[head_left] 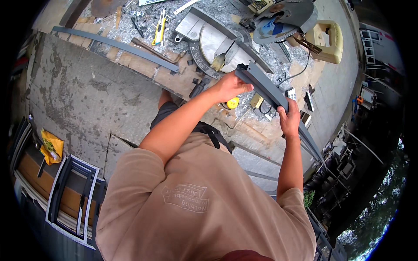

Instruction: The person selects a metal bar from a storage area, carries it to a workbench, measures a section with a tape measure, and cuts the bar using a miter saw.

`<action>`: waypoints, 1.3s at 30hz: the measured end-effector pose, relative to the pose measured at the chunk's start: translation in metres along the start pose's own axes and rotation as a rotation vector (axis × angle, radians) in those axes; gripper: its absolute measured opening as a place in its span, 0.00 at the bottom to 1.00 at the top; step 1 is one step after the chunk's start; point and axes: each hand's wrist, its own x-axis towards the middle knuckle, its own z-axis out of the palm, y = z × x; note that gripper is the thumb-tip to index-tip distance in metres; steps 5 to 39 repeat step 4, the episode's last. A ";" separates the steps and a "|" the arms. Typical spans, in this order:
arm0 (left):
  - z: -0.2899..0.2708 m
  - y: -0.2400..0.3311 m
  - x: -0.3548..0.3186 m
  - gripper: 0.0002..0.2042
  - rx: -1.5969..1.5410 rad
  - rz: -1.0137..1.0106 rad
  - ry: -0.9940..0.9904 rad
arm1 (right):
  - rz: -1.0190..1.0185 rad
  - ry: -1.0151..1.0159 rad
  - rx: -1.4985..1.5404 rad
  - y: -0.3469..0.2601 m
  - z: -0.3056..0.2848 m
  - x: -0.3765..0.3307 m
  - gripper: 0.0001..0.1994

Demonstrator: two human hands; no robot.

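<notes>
A long dark grey metal profile (pixel 265 89) runs slantwise from the middle of the bench toward the lower right. My left hand (pixel 231 87) grips it close to its cut upper end, thumb along the near side. Farther down its length, my right hand (pixel 289 117) is wrapped round it. Just beyond my left hand is the round base of a mitre saw (pixel 217 43), where a brush (pixel 221 58) lies. The saw's round blade guard (pixel 285 21) stands at the far right. A yellow tape measure (pixel 233 103) sits below my left hand.
Metal shavings cover much of the bench. At its left lie a flat grey strip (pixel 117 45), a yellow utility knife (pixel 160 28) and a rusty bar (pixel 152 49). A cream plastic jug (pixel 333 41), cut open, stands at far right. Frames (pixel 72 195) lean at lower left.
</notes>
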 end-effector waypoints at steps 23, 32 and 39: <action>0.004 -0.003 0.001 0.21 -0.052 0.037 -0.025 | -0.002 -0.048 0.027 0.005 -0.012 0.000 0.33; 0.004 -0.003 0.001 0.21 -0.052 0.037 -0.025 | -0.002 -0.048 0.027 0.005 -0.012 0.000 0.33; 0.004 -0.003 0.001 0.21 -0.052 0.037 -0.025 | -0.002 -0.048 0.027 0.005 -0.012 0.000 0.33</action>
